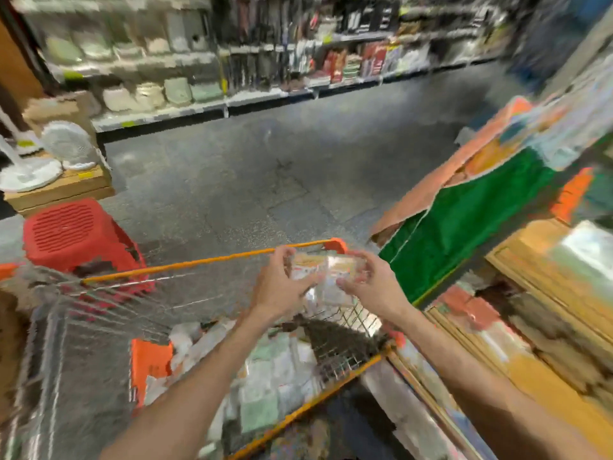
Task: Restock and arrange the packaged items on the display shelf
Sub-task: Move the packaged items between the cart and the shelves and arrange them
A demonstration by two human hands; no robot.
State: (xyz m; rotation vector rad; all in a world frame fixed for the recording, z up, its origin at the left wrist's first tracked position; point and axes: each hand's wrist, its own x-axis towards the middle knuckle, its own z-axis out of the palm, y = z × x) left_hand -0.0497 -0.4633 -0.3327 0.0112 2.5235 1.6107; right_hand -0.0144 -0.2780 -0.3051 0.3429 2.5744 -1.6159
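Left hand point(282, 283) has its fingers curled over the left end of a packet point(326, 272), and the right hand point(368, 280) grips the other end, thumb low and fingers wrapped over the top. So that's both hands gripping the one packet, held flat between them. The print is too smeared to read. It sits in the air right above the far end of the cart point(205, 260), level with the orange rim. Down in the wire basket, below the forearms, lies a heap of pale packs point(265, 386), green and white. To the right, close beside the cart, there's the shelf point(544, 260), wooden edges and blurred stock, with a green panel point(464, 224) jutting out above it. Left of the cart stands a red stool point(76, 234), and beyond it white fans point(68, 144) on a wooden base. Across the grey floor point(265, 167) run the far shelves point(149, 61), full of goods.
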